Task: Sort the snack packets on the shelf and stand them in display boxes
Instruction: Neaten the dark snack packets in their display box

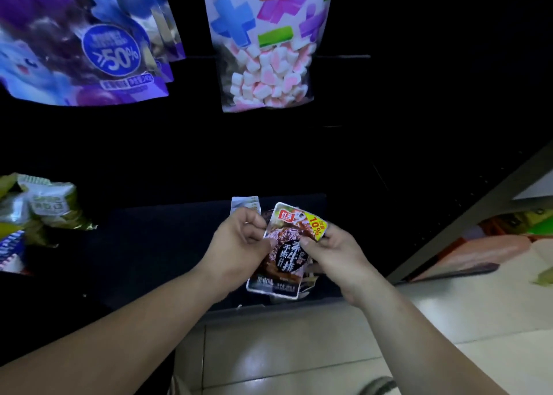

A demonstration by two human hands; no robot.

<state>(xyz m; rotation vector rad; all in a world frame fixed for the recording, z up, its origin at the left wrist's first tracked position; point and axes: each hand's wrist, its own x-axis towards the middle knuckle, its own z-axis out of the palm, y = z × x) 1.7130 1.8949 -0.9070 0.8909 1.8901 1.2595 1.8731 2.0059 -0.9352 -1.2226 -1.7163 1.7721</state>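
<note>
Two bare hands meet over the front edge of a dark shelf [155,245], above pale floor tiles [284,349]. The left hand [239,242] is closed, thumb and fingers pinching the left edge of a dark beef-snack packet [284,254] with a yellow "10%" flash at its upper right corner. The right hand [332,251] is closed on the packet's right edge, thumb laid on its face. The packet is held upright, slightly tilted, facing the camera; more packets sit stacked behind it, their number unclear. A pale packet [246,204] pokes up just behind the left hand's knuckles; which hand has it I cannot tell. Further left on the shelf lies a loose heap of green and white snack packets [45,206]. Beyond, higher up, hang purple pouches [89,41] marked "50%" and, to their right, a clear-windowed bag of pink and white marshmallows [266,50].
</note>
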